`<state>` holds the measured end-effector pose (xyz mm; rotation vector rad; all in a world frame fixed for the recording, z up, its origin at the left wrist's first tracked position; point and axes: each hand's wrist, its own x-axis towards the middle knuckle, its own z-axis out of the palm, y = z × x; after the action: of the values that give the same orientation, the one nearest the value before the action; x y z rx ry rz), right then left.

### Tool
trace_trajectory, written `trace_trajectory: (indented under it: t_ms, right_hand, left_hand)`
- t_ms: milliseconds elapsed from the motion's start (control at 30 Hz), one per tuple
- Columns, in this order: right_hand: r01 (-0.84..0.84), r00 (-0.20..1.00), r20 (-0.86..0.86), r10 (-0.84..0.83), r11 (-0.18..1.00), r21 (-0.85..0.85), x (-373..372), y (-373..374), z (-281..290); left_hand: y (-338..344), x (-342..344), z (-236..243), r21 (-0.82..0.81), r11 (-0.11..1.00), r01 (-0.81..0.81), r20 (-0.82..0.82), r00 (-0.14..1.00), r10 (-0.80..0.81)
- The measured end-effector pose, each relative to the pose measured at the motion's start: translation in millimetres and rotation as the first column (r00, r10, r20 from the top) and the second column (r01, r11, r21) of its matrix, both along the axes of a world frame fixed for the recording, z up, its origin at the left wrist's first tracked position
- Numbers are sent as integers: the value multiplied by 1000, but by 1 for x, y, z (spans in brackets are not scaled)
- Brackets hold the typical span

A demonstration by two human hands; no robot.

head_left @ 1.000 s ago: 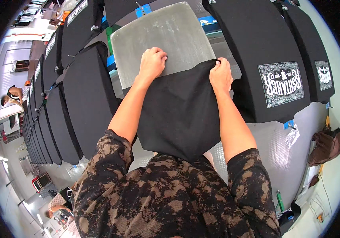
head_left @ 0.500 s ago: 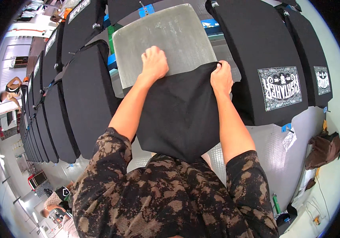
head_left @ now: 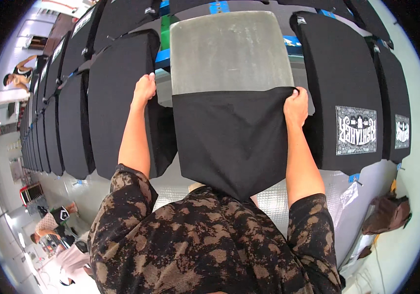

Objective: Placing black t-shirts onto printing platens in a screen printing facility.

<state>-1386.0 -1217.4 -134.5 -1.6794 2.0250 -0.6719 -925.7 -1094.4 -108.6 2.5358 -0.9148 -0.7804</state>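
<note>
A black garment (head_left: 229, 132) covers the near part of a flat grey printing board (head_left: 232, 51); the far part of the board is bare. At the board's right edge, my right hand (head_left: 296, 109) is closed on the garment's upper edge. My left hand (head_left: 144, 89) is off to the left, apart from the board and garment. Its fingers are curled in beside a neighbouring board covered in black cloth (head_left: 121, 103). Whatever they may hold is hidden. The garment's lower end hangs toward my body.
Black-covered boards stand in rows on both sides; the one on the right (head_left: 339, 83) bears a white-and-black print (head_left: 356, 131). Blue brackets (head_left: 293, 43) show between boards. A brown bag (head_left: 386, 215) lies at right. Other people (head_left: 21, 73) are far left.
My left hand has moved from over the bare board to beyond its left side. My right hand still grips the garment edge. The whole view has shifted, with the board now appearing further right.
</note>
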Motion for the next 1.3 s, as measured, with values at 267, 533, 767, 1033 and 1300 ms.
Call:
trace_trajectory:
  t_ms: [267,533,767,1033,1300]
  right_hand:
    - [-61,997,40,66,991,-117,-11,-5,-15]
    - [38,891,454,-1,997,-71,-38,-5,-37]
    - [-14,901,430,58,994,-105,-35,-4,-40]
    - [-10,904,425,49,995,-95,-35,-2,-39]
    - [8,919,394,28,996,-91,-33,-2,-38]
  left_hand:
    - [39,-13,-4,-232,970,-74,-83,995,56]
    - [30,-40,-6,-317,943,-102,-235,972,26]
    - [-46,-21,-29,-240,895,-377,-561,806,189]
    - [-46,0,-37,-211,924,-320,-491,852,183]
    - [-44,-17,-33,-248,955,-165,-302,949,86]
